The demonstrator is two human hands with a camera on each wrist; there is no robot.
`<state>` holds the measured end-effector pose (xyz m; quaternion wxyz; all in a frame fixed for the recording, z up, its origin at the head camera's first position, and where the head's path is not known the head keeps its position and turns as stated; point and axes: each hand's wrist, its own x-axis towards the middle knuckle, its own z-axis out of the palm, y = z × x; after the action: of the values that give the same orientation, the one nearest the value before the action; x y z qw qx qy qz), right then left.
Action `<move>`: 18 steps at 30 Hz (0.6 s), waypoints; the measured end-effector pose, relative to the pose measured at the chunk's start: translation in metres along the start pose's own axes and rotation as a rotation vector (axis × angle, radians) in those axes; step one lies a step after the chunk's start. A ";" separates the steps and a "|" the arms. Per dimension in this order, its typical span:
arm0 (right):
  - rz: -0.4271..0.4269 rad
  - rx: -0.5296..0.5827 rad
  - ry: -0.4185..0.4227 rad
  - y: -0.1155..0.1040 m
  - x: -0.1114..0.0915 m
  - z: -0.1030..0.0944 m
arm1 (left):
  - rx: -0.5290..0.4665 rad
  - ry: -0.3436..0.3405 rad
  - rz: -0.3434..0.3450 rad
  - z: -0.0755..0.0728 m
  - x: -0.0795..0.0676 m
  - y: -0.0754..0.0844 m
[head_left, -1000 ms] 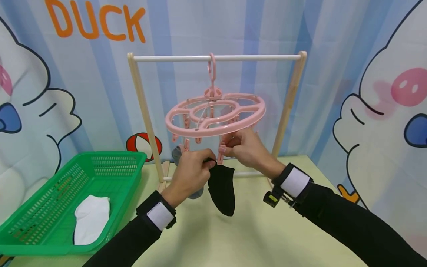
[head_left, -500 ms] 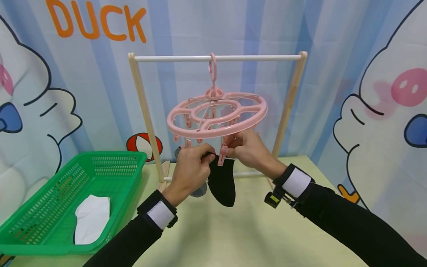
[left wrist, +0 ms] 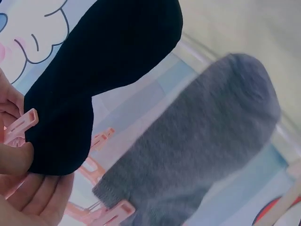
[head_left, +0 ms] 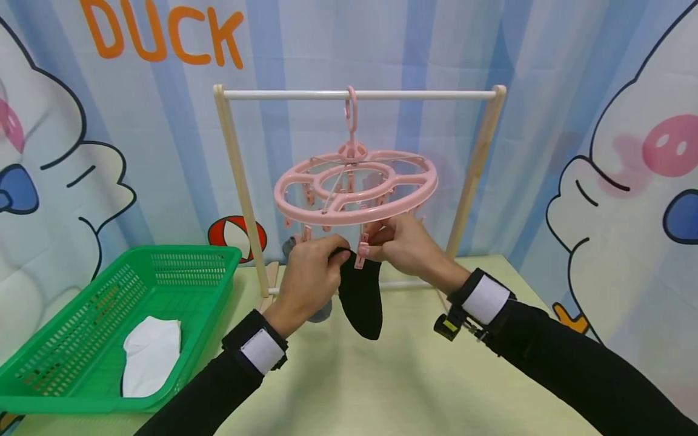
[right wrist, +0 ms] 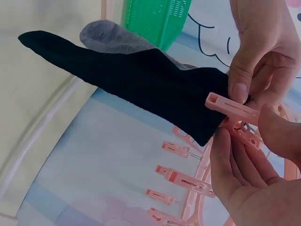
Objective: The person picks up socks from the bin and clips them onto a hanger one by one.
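In the centre of the head view, a black sock (head_left: 361,297) is being held below the front rim of a round pink hanger (head_left: 338,217), with its toe hanging downward. Near its cuff, the sock is being pinched between the thumb and fingers of the left hand (head_left: 311,272), just left of centre. By the right hand (head_left: 406,242), just right of centre, a pink clip (head_left: 360,254) is being pinched, its tip being overlapped with the cuff; whether the cloth is being clamped cannot be told. Neither of the hands is being spread open. In the left wrist view, a grey sock (left wrist: 202,122) is being held by another clip (left wrist: 115,214) at the lower centre. The hanger is being supported by a white bar (head_left: 425,95) across the upper centre of the head view. At lower left, a white sock (head_left: 152,357) is being contained in a green basket (head_left: 82,404), which is being carried by the pale surface (head_left: 414,375).
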<state>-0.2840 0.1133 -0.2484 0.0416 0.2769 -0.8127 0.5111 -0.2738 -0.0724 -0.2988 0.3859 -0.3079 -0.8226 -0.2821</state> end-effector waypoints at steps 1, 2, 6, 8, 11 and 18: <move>-0.002 0.005 0.002 0.000 0.000 0.000 | 0.016 -0.004 0.001 -0.001 0.000 0.000; -0.006 0.009 0.003 0.001 0.001 0.001 | 0.030 -0.004 0.003 -0.003 0.000 0.000; -0.021 -0.005 0.004 0.002 0.001 0.002 | 0.094 0.024 0.036 -0.011 -0.001 -0.001; -0.022 -0.012 0.006 0.002 0.001 0.002 | 0.122 0.064 0.079 -0.016 -0.001 -0.002; -0.019 -0.005 0.003 0.003 0.001 0.003 | 0.173 0.148 0.165 -0.025 0.003 -0.002; -0.043 0.015 -0.003 0.005 0.003 0.003 | 0.311 0.211 0.285 -0.041 0.025 -0.001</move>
<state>-0.2887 0.1113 -0.2524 0.0493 0.2952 -0.8028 0.5157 -0.2691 -0.0943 -0.2566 0.5485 -0.3266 -0.7595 -0.1252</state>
